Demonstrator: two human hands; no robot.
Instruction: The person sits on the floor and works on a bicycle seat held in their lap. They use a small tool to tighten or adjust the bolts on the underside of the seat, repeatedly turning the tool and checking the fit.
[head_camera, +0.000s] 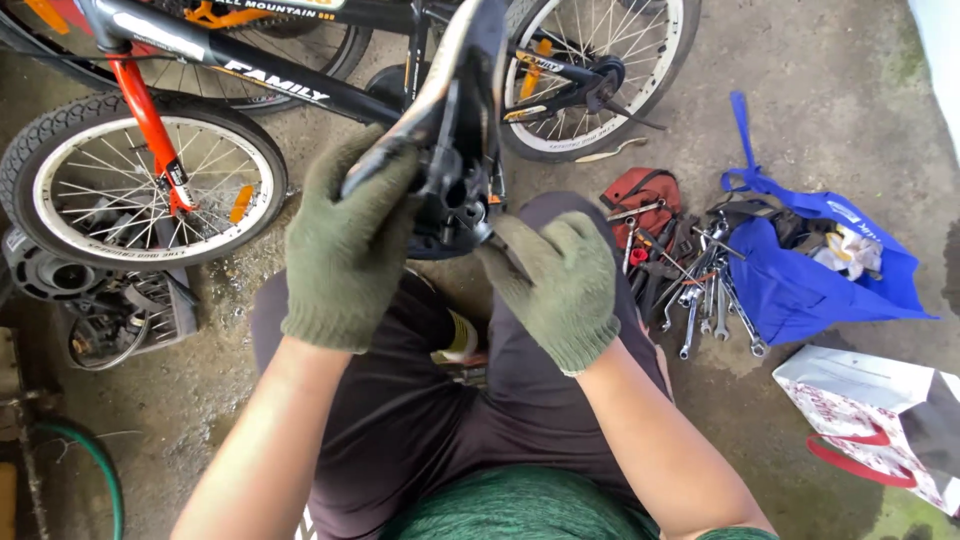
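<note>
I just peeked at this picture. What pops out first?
Two hands in green gloves, in the middle: the left hand grips a black bike saddle turned underside up, and the right hand works at its clamp with a tool I can't make out. Behind lies a black and orange bike, and at right wrenches spill beside a blue bag.

To your right, a blue bag (830, 280) sags open on the concrete floor (800, 110), wrenches (705, 300) spilled just beside it. A red pouch (640, 195) sits near them. A patterned white bag (870, 420) lies below. Green hose (95, 465) curls at your left.
</note>
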